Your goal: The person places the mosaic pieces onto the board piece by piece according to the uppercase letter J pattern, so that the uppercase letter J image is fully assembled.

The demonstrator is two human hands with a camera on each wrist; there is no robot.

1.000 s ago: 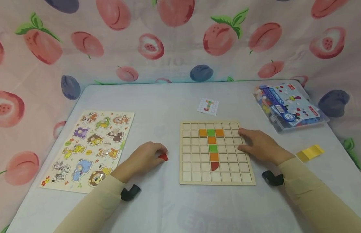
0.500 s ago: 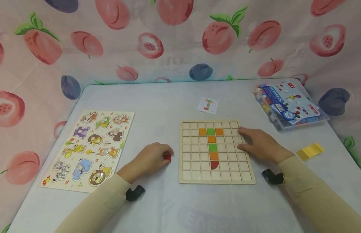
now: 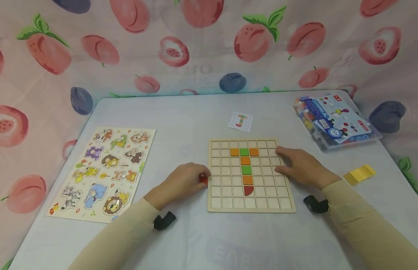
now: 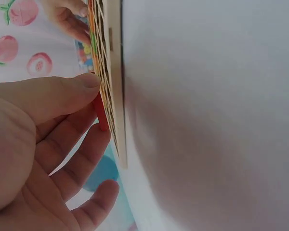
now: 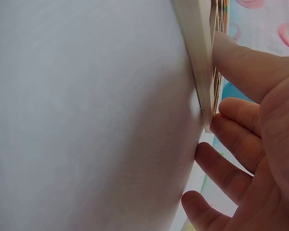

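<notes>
A square wooden grid board [image 3: 229, 210] lies on the table, with orange and green square tiles laid in a T shape. At the foot of the T sits a dark red tile [image 3: 248, 191] with one rounded corner. My left hand [image 3: 178, 183] pinches a small red tile [image 4: 101, 113] between thumb and fingers, right at the board's left edge. Most of that tile is hidden by the fingers in the head view. My right hand [image 3: 303, 167] rests at the board's right edge, its thumb and fingers relaxed and spread.
Behind the board lies a small pattern card [image 3: 241, 122] printed with a similar coloured shape. An animal picture puzzle [image 3: 104, 172] lies on the left. At the right are a clear plastic box [image 3: 337, 120] of colourful pieces and a folded yellow paper strip [image 3: 360, 175].
My left hand has moved right with the red tile, from the bare table up to the board's left edge. The right hand and the laid tiles have stayed put.
</notes>
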